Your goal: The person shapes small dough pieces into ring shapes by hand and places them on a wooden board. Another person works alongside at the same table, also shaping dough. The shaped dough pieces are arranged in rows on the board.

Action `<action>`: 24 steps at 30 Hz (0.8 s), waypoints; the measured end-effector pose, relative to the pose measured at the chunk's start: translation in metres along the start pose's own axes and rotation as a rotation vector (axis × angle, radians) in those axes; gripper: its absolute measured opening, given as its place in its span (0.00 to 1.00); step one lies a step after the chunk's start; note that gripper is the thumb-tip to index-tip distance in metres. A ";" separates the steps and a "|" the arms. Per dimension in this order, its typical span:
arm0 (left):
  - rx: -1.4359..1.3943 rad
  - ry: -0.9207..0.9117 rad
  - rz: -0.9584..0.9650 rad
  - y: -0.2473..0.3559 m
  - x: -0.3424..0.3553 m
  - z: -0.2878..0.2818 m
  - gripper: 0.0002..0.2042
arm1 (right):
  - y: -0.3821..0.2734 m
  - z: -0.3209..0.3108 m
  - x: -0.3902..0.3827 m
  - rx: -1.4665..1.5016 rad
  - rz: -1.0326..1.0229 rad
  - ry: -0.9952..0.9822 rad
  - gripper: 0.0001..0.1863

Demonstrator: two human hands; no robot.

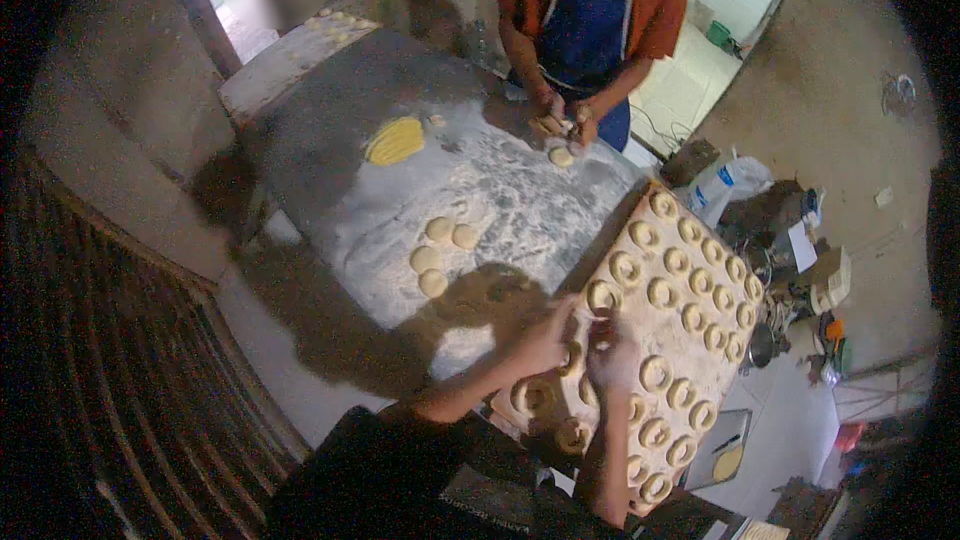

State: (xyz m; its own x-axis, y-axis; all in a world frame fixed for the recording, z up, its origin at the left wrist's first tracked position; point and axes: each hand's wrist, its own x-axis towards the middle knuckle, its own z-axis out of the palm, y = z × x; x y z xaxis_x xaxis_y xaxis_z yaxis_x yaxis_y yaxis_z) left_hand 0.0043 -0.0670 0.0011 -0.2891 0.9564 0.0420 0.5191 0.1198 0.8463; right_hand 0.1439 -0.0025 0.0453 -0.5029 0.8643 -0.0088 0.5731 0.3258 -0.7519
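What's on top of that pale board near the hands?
Many dough rings lie on the board. The left hand and right hand cover part of it; whatever's behind them can't be seen.

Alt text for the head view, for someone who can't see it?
A person's left hand and right hand are close together over a board of dough rings. Round dough pieces lie on a floured table; across it, a co-worker handles dough.
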 end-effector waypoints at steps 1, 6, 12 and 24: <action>0.058 0.160 -0.008 -0.035 -0.013 -0.017 0.25 | 0.005 0.041 0.016 -0.067 -0.168 -0.064 0.16; 0.020 0.558 -0.249 -0.158 -0.082 -0.103 0.15 | -0.080 0.179 0.049 -0.292 -0.404 -0.286 0.14; 0.260 0.430 -0.318 -0.191 -0.088 -0.142 0.17 | -0.143 0.205 0.055 0.091 -0.287 -0.426 0.18; -0.250 0.411 0.125 -0.168 -0.026 -0.185 0.13 | -0.158 0.220 0.085 0.300 -0.289 -0.033 0.29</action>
State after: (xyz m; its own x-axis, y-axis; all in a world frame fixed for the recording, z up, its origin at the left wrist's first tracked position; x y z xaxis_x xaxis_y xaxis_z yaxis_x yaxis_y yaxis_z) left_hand -0.2240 -0.1616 -0.0438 -0.5562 0.7690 0.3151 0.3761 -0.1052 0.9206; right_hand -0.1316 -0.0645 0.0180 -0.6384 0.7395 0.2134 0.1940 0.4229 -0.8852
